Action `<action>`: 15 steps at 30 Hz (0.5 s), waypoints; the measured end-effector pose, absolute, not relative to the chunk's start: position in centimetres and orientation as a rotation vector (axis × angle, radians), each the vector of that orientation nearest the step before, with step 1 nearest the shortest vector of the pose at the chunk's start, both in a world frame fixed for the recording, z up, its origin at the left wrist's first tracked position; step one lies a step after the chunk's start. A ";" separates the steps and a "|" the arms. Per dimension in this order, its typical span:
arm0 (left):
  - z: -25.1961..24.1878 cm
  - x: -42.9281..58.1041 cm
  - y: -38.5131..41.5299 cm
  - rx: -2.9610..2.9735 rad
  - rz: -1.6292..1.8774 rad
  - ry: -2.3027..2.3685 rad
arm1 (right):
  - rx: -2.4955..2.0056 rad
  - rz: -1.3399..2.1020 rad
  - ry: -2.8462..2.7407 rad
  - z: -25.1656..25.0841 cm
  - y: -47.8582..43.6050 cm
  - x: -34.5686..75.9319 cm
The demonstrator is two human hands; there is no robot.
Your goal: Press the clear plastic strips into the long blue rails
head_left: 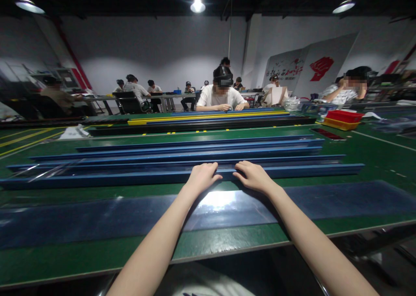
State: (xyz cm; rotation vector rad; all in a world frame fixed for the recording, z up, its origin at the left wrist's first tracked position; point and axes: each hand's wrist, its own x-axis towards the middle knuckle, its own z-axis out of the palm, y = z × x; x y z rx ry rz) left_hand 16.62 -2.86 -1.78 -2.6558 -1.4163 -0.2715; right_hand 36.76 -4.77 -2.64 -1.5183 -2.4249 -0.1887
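Both of my hands are at the nearest long blue channel, which lies crosswise on the green table. My left hand grips its near wall left of the middle, fingers bent over the top edge and thumb on my side. A short gap to the right, my right hand grips the same wall in the same way. The fingertips are partly hidden behind the edge. Under my forearms a clear, bluish flat plastic strip lies along the table, bright with lamp glare.
Behind lie further blue channels, then a stack with yellow strips. Clear film crosses the channels' left ends. A red bin and a dark flat device are at right. Opposite me, a person works at the table.
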 end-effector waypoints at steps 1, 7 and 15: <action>-1.8 16.6 -2.9 -2.658 -0.268 -1.419 | -1.542 -0.202 -2.428 -2.6 -4.8 36.8; -1.7 16.6 -3.0 -2.654 -0.257 -1.425 | -1.572 -0.234 -2.390 -2.6 -4.8 37.4; -1.8 16.6 -2.8 -2.658 -0.253 -1.426 | -1.483 -0.211 -2.413 -2.8 -4.7 37.2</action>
